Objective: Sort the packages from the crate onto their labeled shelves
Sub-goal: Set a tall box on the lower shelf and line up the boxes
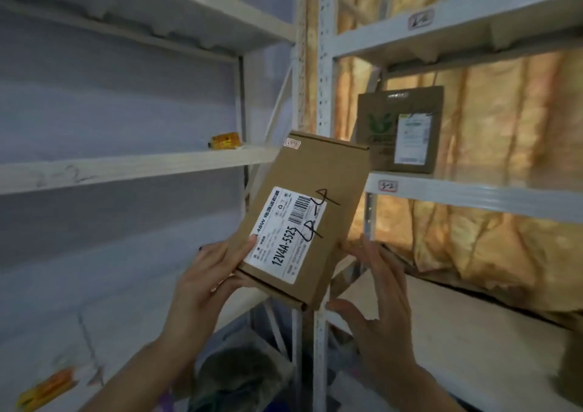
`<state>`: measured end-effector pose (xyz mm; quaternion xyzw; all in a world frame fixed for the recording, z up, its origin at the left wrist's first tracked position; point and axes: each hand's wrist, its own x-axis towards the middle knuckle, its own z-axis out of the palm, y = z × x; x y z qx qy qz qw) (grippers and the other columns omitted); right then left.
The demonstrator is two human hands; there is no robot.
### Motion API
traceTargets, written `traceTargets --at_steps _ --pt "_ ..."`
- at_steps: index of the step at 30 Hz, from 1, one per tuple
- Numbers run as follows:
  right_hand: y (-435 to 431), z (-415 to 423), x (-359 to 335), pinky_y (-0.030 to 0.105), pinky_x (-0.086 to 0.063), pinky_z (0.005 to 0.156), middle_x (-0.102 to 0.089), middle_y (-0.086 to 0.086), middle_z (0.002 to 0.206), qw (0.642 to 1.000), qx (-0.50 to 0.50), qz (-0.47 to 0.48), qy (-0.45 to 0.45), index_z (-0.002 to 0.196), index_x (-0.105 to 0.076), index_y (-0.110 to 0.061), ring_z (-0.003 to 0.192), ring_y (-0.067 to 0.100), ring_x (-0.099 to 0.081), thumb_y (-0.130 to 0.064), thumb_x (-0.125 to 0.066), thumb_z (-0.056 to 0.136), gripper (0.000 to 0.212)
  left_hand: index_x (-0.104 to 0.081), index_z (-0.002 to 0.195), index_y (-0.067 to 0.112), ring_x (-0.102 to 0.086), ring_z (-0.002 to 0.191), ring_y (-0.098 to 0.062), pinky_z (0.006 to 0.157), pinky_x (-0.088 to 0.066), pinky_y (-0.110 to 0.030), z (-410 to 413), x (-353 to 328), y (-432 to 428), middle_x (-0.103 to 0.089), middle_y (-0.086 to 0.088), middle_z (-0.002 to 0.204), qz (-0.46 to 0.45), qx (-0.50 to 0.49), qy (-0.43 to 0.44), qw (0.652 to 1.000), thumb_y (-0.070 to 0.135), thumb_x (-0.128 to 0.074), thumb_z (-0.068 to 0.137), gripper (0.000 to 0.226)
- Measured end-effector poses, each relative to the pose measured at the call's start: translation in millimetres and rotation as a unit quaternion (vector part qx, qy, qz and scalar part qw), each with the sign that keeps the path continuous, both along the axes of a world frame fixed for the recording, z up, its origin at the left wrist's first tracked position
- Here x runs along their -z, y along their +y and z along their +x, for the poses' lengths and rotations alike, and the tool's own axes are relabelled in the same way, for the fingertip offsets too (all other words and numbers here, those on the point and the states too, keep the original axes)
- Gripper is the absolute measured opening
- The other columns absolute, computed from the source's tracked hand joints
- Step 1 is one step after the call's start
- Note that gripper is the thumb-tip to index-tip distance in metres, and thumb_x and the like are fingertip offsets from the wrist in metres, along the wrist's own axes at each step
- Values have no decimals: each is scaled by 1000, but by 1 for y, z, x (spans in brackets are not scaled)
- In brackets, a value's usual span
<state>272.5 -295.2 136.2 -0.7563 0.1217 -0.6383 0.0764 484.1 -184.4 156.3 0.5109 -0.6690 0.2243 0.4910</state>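
A flat brown cardboard package [315, 184] is held up between two shelving units, tilted, with a white label reading "12V4A-5525" and a handwritten mark across it. My left hand [202, 285] grips its lower left corner, thumb on the label. My right hand [375, 304] is beside the package's lower right edge with fingers spread and straight; whether it touches the box is unclear. The right unit's middle shelf [473, 194] carries a tag reading "3-2". The left unit's middle shelf [126, 169] has a faint "2-2" written on its edge.
A brown box with a green logo [400, 128] stands on the right middle shelf. A small orange packet [224, 140] lies on the left middle shelf, another orange packet [47, 386] on the lower left shelf. White uprights [325, 65] divide the units. A crate is dimly visible below.
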Motion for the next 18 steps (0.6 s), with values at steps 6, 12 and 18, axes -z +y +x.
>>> traceTargets --at_steps 6,12,18 --pt "-13 -86 -94 40 -26 112 -10 -8 157 989 -102 87 -67 144 4 -47 143 10 -22 -72 -78 41 134 -44 135 37 -50 117 -4 91 -45 -16 -58 -42 -24 -50 23 131 -27 131 -13 991 26 -63 81 58" --pt "-28 -192 -122 28 -43 93 -31 -17 139 994 61 91 30 144 1 -54 115 7 -51 -54 -86 38 137 -42 133 49 -44 120 6 90 -40 -7 -121 -49 -67 -43 31 133 45 201 -31 978 14 -62 84 63" --pt "-32 -303 -101 21 -52 80 -34 -17 116 968 251 16 14 132 -42 -46 101 -5 -47 -62 -72 54 85 -43 129 47 -60 100 6 81 -50 -12 -229 -43 -118 -54 36 121 125 309 182 925 -10 -48 90 70"
